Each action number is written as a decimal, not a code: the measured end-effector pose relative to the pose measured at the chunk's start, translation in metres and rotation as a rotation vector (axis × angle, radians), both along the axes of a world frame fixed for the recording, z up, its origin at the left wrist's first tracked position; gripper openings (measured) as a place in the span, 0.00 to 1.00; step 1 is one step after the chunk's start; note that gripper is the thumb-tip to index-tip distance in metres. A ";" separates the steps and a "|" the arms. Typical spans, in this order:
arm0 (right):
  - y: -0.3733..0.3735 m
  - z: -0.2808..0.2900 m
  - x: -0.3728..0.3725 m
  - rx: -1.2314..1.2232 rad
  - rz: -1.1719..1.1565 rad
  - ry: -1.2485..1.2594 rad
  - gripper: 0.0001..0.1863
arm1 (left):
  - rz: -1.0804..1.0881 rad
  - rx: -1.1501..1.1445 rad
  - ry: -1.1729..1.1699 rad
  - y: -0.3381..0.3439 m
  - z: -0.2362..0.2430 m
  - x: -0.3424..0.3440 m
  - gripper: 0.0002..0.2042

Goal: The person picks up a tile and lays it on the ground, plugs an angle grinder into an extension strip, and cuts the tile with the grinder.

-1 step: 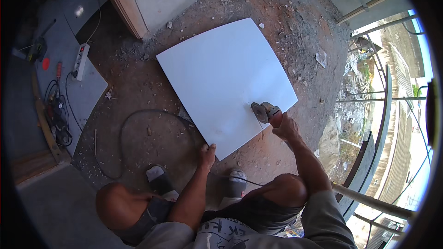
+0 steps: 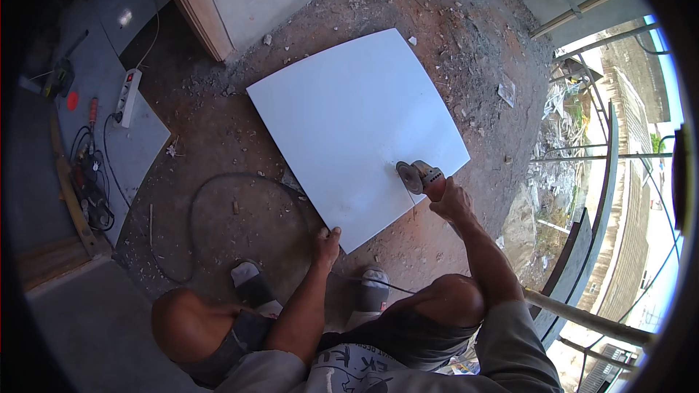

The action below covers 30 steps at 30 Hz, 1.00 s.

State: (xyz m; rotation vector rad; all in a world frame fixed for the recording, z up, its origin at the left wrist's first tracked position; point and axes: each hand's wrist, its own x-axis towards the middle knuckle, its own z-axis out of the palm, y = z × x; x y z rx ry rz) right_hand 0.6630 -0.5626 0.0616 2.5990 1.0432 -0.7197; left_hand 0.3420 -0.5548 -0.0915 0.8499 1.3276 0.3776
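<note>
A large white glossy tile [image 2: 349,116] lies on the dirt ground in front of me. My right hand [image 2: 454,204] is wrapped round an angle grinder [image 2: 432,181] over the tile's near right part. The grinder's round disc [image 2: 410,177] is at the tile's surface, and a thin dark line runs from it to the near edge. Whether the disc is spinning I cannot tell. My left hand [image 2: 327,245] grips the tile's near left corner, thumb on top, its other fingers mostly hidden.
A dark cable [image 2: 191,218] loops over the dirt on the left. Grey slabs [image 2: 149,147] there bear a white power strip [image 2: 129,98] and a tangle of tools and cords [image 2: 92,182]. Rubble [image 2: 466,36] lies behind the tile. Poles [image 2: 582,314] and a drop are at right.
</note>
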 end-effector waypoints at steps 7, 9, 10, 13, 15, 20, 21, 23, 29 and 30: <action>0.003 0.002 -0.001 0.015 -0.008 0.011 0.36 | -0.027 -0.014 0.046 0.002 0.003 0.000 0.15; 0.003 0.003 -0.002 0.022 -0.001 0.010 0.36 | 0.012 0.034 0.018 0.001 0.004 0.001 0.14; 0.004 0.004 -0.003 0.019 -0.005 0.013 0.36 | 0.041 0.077 0.022 0.001 0.004 0.002 0.14; 0.006 0.006 -0.004 0.003 0.003 0.011 0.34 | 0.047 0.102 0.023 0.001 0.006 0.002 0.14; 0.008 0.007 -0.005 -0.011 0.011 0.003 0.32 | 0.041 0.081 0.018 0.001 0.006 0.002 0.15; 0.008 0.005 -0.005 0.003 -0.017 -0.004 0.36 | 0.053 0.104 0.003 0.001 0.006 0.002 0.15; 0.007 0.005 -0.005 0.003 -0.007 0.007 0.36 | 0.050 0.105 0.002 0.001 0.005 0.002 0.15; 0.006 0.004 -0.004 0.003 -0.009 -0.003 0.37 | 0.044 0.102 0.001 0.001 0.006 0.002 0.14; 0.006 0.004 -0.005 -0.023 0.003 -0.010 0.33 | -0.009 0.003 -0.010 0.004 0.010 -0.001 0.14; 0.007 0.004 -0.005 -0.022 0.013 0.004 0.33 | -0.002 0.018 -0.022 0.004 0.011 -0.001 0.13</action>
